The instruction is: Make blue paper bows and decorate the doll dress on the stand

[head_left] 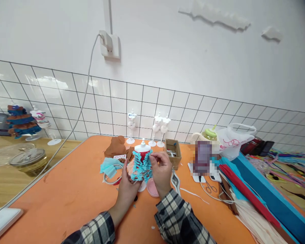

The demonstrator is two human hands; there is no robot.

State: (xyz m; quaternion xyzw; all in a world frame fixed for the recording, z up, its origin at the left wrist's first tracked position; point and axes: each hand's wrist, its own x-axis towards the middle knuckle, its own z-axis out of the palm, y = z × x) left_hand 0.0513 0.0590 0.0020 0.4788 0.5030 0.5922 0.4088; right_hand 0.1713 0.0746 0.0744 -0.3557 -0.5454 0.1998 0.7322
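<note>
A small white dress-form mannequin (141, 147) stands upright in front of me, with a red top and blue ruffled crepe paper (139, 173) around it. My left hand (128, 188) is closed around the lower left side of this mannequin, its thumb pointing up. On the other side, my right hand (162, 169) pinches the edge of the blue ruffle near the top. The mannequin's round white base (142, 186) shows partly below the ruffles. A pink round dish (153, 187) lies just beside it, partly behind my right wrist.
Behind are brown crepe paper (115, 146), light blue paper (111, 168), more mini mannequins (131, 125) and a cardboard box (173, 154). To the right lie scissors (210, 187), a white cable, a plastic bag (232, 140) and rolled coloured paper (251, 196). A lidded container (29, 161) stands left.
</note>
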